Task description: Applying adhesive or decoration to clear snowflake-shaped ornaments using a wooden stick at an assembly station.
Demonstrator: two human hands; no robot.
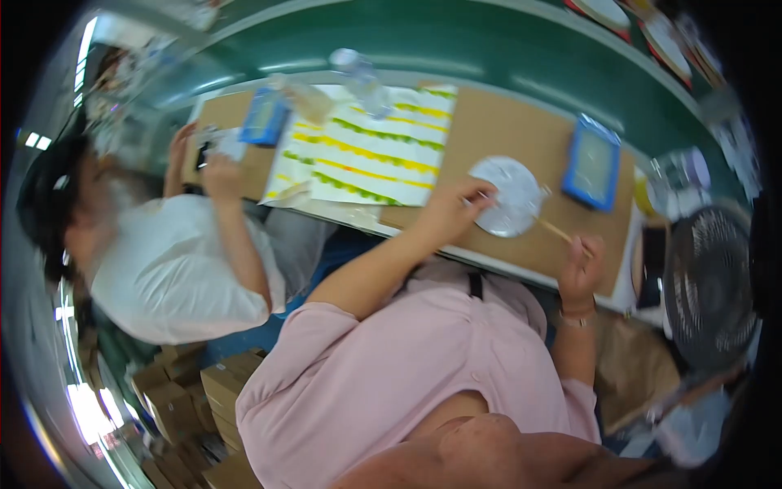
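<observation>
Brown cardboard (481, 122) covers this stretch of worktop (623, 269), and on it sits a round, whitish plastic dish (509, 183). Right hand (580, 265): grip closed round a slim, tan wooden stick (555, 229), tip at the dish! Left hand (458, 209): fingertips bunched over the rim, but grasping what? Cannot tell. Danger here: press that stick too hard, hold too lightly, and the dish could skid into the blue-framed rectangular tray (588, 198) nearby.

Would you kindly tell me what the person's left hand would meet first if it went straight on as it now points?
Most likely the white disc: the left hand has its fingertips over the disc's left edge, though actual contact is unclear.
</observation>
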